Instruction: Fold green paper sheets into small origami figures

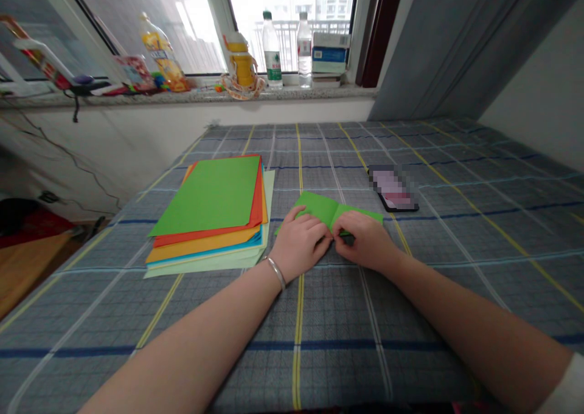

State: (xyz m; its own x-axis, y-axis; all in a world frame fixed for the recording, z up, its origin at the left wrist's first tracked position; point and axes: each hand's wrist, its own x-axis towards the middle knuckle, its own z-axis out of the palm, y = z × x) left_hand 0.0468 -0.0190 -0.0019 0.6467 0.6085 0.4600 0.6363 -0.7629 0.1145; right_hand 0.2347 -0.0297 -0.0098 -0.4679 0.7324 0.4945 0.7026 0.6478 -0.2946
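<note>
A small sheet of green paper (319,205) lies on the checked cloth with a crease running through its middle. My left hand (301,238) rests on its left part, fingers bent and closed on the near edge. Beside it, my right hand (360,238) pinches the near edge close to the crease. The fingertips of both hands almost meet there, and they hide the paper's near side.
Left of my hands lies a stack of coloured paper (210,195), green on top. A phone (393,189) lies at the right. Bottles (272,55) and boxes (329,55) stand on the windowsill (301,93) behind the cloth-covered surface (433,317).
</note>
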